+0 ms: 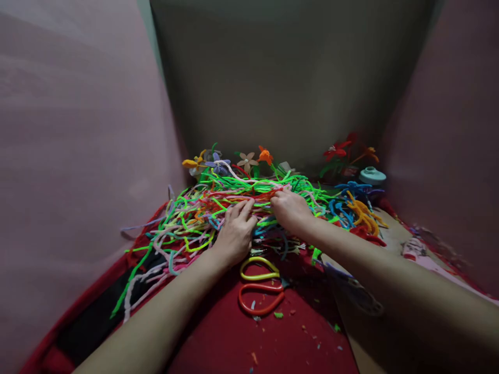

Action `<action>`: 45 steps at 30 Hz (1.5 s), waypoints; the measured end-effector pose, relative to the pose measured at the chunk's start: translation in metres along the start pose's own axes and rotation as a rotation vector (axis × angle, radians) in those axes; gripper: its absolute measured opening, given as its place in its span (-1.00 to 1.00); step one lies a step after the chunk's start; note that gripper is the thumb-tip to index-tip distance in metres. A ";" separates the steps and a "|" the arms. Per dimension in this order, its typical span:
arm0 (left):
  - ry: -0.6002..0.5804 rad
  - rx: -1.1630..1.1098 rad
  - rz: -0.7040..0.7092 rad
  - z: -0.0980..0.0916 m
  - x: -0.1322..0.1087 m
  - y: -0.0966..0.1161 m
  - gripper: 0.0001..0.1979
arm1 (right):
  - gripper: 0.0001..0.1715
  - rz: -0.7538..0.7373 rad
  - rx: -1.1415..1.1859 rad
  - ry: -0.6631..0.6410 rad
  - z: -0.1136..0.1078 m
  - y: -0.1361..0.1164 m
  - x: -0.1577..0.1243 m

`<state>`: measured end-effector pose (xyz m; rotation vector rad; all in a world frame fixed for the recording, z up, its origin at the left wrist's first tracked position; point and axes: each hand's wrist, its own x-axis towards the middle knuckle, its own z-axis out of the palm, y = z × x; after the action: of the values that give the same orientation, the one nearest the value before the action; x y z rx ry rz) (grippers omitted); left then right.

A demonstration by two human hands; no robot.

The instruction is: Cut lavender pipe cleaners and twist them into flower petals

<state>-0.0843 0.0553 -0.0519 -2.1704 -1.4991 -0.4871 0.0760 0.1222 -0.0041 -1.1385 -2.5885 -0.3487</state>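
Note:
A big tangled heap of coloured pipe cleaners (195,213), mostly green, pink and orange, lies across the red cloth (218,332). My left hand (236,231) rests flat on the heap with its fingers stretched out. My right hand (290,208) sits just to its right, fingers curled down into the strands and pinching some red and pink ones. Scissors with a yellow and a red handle loop (260,291) lie on the cloth just below my hands.
Finished pipe-cleaner flowers (249,160) stand along the back wall, with red and orange ones (345,150) at the right. A pale teal round object (372,175) sits beside them. Blue and yellow pipe cleaners (360,210) lie at the right. Small cut scraps dot the cloth.

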 end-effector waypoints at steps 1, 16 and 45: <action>-0.003 -0.007 -0.002 0.001 0.000 -0.001 -0.77 | -0.67 -0.004 -0.016 0.004 -0.002 0.000 -0.002; 0.034 -0.074 -0.074 0.021 0.006 -0.014 -0.73 | -0.91 0.305 0.661 0.161 -0.081 0.074 -0.062; 0.396 -2.068 -0.955 -0.051 0.021 -0.012 -0.73 | -0.71 0.515 1.965 -0.609 -0.007 -0.031 -0.107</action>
<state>-0.0897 0.0468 0.0034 -1.3677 -1.7018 -3.6700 0.1231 0.0269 -0.0387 -0.8322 -1.3754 2.2397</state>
